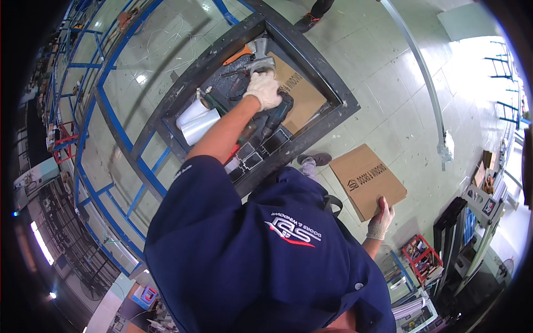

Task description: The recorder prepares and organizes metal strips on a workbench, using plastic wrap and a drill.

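Observation:
My left hand (264, 90), in a white knit glove, reaches into a dark-framed tray (191, 77). Its fingers are curled over the near end of a grey rounded tool (261, 62), whose exact kind I cannot make out. Just beside that hand lies a cordless drill (279, 115), dark with teal parts, partly on a brown cardboard sheet (304, 105). Low on my right side, my gloved right hand (381, 221) grips a flat stack of brown cardboard sheets (369, 182) by its near edge, with the thumb on top.
The tray also holds an orange-handled tool (237, 55), white film rolls (200, 126) and dark profile pieces (251, 159). Blue metal racks (105, 94) stand at left. Another person's shoe (307, 22) is beyond the tray. A long metal bar (416, 53) crosses at right, near a red tool rack (422, 258).

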### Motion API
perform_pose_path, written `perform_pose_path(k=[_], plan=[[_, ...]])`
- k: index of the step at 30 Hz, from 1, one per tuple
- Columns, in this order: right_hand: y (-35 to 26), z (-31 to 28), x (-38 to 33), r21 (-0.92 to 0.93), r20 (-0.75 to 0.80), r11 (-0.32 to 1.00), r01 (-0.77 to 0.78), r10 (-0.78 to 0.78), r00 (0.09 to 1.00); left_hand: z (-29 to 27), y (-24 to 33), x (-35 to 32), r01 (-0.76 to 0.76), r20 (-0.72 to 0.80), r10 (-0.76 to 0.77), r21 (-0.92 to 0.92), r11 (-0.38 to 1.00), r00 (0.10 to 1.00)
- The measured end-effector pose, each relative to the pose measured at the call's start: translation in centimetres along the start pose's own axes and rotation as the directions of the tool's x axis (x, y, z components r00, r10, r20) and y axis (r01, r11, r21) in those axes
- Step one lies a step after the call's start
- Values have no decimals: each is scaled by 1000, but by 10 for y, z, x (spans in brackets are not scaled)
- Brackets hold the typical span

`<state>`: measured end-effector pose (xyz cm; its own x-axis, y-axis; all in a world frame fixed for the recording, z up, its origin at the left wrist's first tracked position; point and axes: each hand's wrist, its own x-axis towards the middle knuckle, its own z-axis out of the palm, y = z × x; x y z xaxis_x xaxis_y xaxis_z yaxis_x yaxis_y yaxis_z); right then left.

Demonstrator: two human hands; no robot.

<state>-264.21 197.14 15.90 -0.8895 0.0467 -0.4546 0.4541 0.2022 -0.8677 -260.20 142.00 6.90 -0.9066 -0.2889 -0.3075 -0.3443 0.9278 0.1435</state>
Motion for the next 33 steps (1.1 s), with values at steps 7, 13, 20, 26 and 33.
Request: perform_pose_path(k=[7, 13, 20, 26, 33], plan=[[-37, -9, 17, -103, -34, 984, 148, -153, 988, 43, -43, 0, -156, 61, 144, 346, 925, 988], [-124, -6, -7, -14, -94, 942, 334, -334, 938, 44, -44, -3, -185, 85, 165, 460, 869, 983], [-156, 116, 7, -132, 348, 967, 219, -162, 923, 20, -81, -52, -94, 69, 70, 467, 879, 995], [-83, 270, 52, -207, 509, 970, 127, -4, 861, -1, -86, -94, -24, -113, 45, 179, 984, 993], [5, 369, 71, -178, 347, 955, -236, 285, 893, -8, -89, -114, 3, -208, 20, 106, 994, 978]])
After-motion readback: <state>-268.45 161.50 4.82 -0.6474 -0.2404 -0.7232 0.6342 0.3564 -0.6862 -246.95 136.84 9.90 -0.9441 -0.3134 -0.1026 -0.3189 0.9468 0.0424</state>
